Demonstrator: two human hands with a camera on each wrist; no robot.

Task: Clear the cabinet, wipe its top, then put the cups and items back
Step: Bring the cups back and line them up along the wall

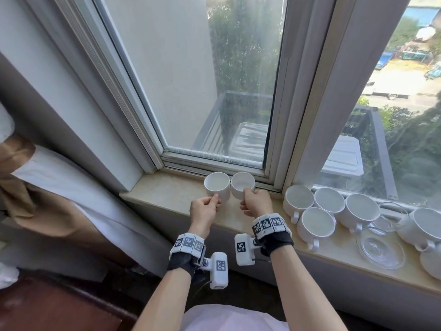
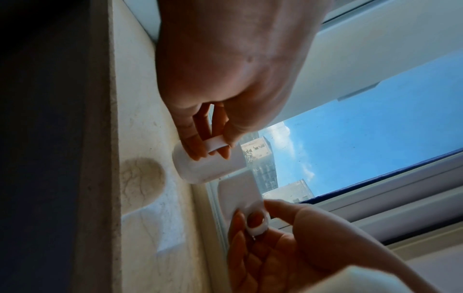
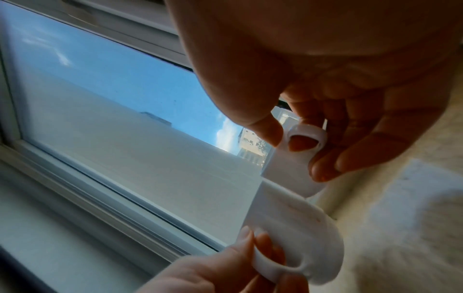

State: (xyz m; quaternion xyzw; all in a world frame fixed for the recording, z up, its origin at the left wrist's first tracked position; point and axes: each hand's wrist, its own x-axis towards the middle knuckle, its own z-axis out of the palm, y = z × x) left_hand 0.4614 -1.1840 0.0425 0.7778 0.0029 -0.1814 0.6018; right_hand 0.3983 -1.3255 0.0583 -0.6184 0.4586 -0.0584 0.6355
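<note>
Two white handled cups stand rim to rim over the beige window sill (image 1: 171, 187), close to the window frame. My left hand (image 1: 214, 199) pinches the handle of the left cup (image 1: 216, 183). My right hand (image 1: 248, 192) pinches the handle of the right cup (image 1: 243, 182). In the left wrist view, the left hand (image 2: 213, 147) grips its cup (image 2: 200, 168) by the handle. In the right wrist view, the right hand (image 3: 296, 147) has a finger through the handle of its cup (image 3: 285, 174). I cannot tell whether the cups touch the sill.
Several more white cups (image 1: 298, 199) are grouped on the sill to the right, along with clear glass saucers (image 1: 379, 249). A curtain (image 1: 47, 187) hangs at the left. Window glass (image 1: 214, 91) rises just behind the cups.
</note>
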